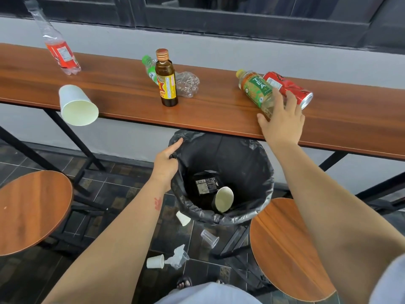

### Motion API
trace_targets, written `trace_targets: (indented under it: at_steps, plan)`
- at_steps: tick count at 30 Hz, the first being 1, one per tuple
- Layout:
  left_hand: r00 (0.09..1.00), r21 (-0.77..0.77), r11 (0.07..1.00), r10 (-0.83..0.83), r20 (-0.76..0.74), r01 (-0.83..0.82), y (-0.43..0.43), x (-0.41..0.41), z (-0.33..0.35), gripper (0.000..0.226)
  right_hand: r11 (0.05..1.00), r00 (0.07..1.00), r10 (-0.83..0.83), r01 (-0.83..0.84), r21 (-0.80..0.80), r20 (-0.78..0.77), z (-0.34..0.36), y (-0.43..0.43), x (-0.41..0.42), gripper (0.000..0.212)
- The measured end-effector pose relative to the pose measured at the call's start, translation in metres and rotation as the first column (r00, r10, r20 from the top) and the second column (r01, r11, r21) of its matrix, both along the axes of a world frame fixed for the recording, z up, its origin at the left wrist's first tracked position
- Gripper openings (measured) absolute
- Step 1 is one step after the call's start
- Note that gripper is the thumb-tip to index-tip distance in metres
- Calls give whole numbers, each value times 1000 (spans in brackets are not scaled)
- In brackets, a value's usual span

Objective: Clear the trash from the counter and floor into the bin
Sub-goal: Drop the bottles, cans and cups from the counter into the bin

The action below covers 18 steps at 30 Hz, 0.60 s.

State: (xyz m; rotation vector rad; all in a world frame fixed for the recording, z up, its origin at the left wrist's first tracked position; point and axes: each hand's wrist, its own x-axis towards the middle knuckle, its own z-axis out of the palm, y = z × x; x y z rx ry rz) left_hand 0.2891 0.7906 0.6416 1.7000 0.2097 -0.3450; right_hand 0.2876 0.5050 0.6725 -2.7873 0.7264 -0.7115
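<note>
A bin point(260, 172) lined with a black bag stands under the wooden counter point(122, 93); a paper cup and a dark packet lie inside. My left hand point(165, 163) grips the bag's rim at the left, index finger pointing out. My right hand point(281, 121) rests spread over the base of a tea bottle point(255, 87) lying on the counter, fingers not closed around it. A red can point(287, 86) lies just behind it. Further left are a brown glass bottle point(166, 80), a crushed clear bottle point(186, 84), a white paper cup point(76, 106) and a red-labelled plastic bottle point(60, 51).
On the tiled floor by the bin lie two small paper cups point(183, 218) point(155, 261), a clear plastic cup point(209, 238) and a plastic wrapper point(178, 256). Round wooden stools stand at left point(32, 209) and right point(289, 249). Black counter legs run behind.
</note>
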Motion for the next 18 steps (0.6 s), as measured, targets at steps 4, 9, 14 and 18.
trace_targets:
  at_steps: [4,9,14,18]
  plan:
    - [1000,-14,1000,15,5,-15,-2,4,-6,70,994,994,36,-46,101,99,-1,1,-1,60]
    - [1000,-24,999,24,-4,-24,-4,3,-7,71,985,977,96,-120,121,192,-9,5,-11,60]
    - [999,-40,998,40,-2,-40,-6,-3,-8,71,973,956,138,-180,146,257,-13,11,-27,60]
    - [999,-57,997,53,2,-53,-8,-13,-3,73,941,939,192,-258,218,284,-13,18,-49,63]
